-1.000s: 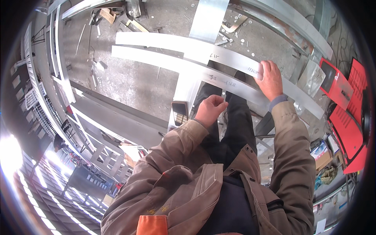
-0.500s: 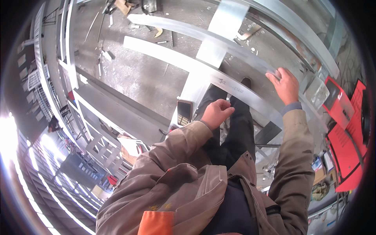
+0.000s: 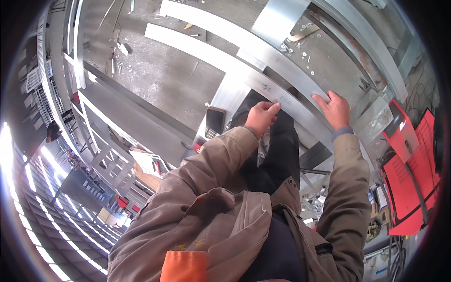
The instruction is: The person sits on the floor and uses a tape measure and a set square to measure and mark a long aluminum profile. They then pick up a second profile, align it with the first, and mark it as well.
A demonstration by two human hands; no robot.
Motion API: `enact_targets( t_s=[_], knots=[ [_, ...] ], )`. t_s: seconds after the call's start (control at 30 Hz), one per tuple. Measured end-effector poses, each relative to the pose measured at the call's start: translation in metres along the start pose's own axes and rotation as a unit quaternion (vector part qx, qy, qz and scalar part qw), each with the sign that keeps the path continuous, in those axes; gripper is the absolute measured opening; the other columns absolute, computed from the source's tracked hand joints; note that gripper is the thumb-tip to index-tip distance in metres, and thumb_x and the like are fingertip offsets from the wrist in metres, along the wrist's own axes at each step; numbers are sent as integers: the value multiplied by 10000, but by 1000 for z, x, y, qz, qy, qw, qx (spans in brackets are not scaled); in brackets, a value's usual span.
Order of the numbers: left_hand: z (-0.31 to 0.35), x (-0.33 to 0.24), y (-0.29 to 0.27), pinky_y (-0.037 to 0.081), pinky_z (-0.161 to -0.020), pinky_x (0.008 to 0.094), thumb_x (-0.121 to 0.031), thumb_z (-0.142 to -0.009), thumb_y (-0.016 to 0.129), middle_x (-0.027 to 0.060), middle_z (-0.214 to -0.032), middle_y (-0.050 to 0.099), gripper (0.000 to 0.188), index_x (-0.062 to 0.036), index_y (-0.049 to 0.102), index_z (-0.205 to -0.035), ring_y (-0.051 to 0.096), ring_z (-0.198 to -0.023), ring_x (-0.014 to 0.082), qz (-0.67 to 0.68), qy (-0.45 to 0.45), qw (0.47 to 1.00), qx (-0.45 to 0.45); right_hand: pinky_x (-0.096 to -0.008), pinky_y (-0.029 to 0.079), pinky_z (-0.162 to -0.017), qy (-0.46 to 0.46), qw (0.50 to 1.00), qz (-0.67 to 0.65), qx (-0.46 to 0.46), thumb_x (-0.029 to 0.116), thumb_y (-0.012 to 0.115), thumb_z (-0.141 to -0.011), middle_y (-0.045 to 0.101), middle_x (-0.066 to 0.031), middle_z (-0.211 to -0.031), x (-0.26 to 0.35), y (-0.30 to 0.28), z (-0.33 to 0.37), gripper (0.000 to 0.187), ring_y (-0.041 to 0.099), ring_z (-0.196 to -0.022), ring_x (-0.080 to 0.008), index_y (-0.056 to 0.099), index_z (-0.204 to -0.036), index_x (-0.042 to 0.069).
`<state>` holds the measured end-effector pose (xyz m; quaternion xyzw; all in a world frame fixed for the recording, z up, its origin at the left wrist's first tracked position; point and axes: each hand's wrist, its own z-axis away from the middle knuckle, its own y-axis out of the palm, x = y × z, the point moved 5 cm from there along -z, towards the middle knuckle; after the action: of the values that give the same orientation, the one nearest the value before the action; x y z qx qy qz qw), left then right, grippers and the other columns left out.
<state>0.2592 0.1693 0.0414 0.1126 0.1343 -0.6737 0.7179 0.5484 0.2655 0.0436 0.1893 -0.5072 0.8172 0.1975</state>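
Two long silvery metal strips lie roughly parallel across the wide crosspiece in front of me. My right hand [image 3: 334,110] is at the right part of the far metal strip [image 3: 225,26]. Its thumb rests on the face and its fingers are at the edge, closed on the strip. My left hand [image 3: 263,118] is pinched just over the edge of the near metal strip [image 3: 197,49], beside some handwritten marks. What sits between its fingertips, if anything, is hidden.
A phone [image 3: 215,121] lies on the pale metal crosspiece [image 3: 228,91] to the left. Red panels [image 3: 406,181] stand at the right. A grey beam [image 3: 136,113] runs along the left, with a clipboard [image 3: 149,162] near it. Scraps litter the floor.
The far strip, blurred earlier, now appears sharp and lies slightly further right relative to the near strip. My left hand has risen to the near strip's edge. The whole view has shifted.
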Motion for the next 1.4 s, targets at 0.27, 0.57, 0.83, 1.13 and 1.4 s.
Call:
enact_targets(
  t_s=[0.27,0.57,0.83,1.13,1.4],
  knots=[
    [-11,-7,7,625,-893,377,-419,-1070,797,173,-1225,731,574,63,642,-1341,761,-1087,261,50,-10,999,-16,-515,478,-636,7,999,-11,52,672,813,-961,602,-190,-675,18,6,-3,730,568,-638,-409,557,-755,21],
    [-19,-4,12,612,-868,361,-298,-1065,775,126,-1179,762,408,16,658,-1299,750,-995,219,140,10,990,-18,-519,507,-650,8,998,-18,67,682,806,-960,651,-188,-689,9,18,-5,719,630,-661,-420,608,-758,21],
    [4,-16,25,600,-547,361,-163,-951,730,110,-977,722,304,-12,627,-1194,707,-691,210,122,14,985,-118,-528,476,-632,-39,998,-34,27,637,807,-983,635,-192,-683,9,12,-12,691,592,-645,-425,597,-753,21],
    [-26,24,17,613,-902,459,-632,-929,893,41,-1131,692,679,-106,617,-1259,697,-1021,214,217,-8,976,27,-520,441,-608,-39,997,-48,35,608,773,-1027,602,-210,-670,5,16,-16,685,528,-614,-417,595,-753,5],
    [-40,18,44,615,-982,476,-618,-969,859,72,-1119,672,681,-96,566,-1293,703,-1051,254,316,46,947,45,-510,432,-610,-21,996,-71,56,598,747,-1051,580,-211,-663,6,13,-19,678,496,-615,-405,599,-766,1]
  ],
)
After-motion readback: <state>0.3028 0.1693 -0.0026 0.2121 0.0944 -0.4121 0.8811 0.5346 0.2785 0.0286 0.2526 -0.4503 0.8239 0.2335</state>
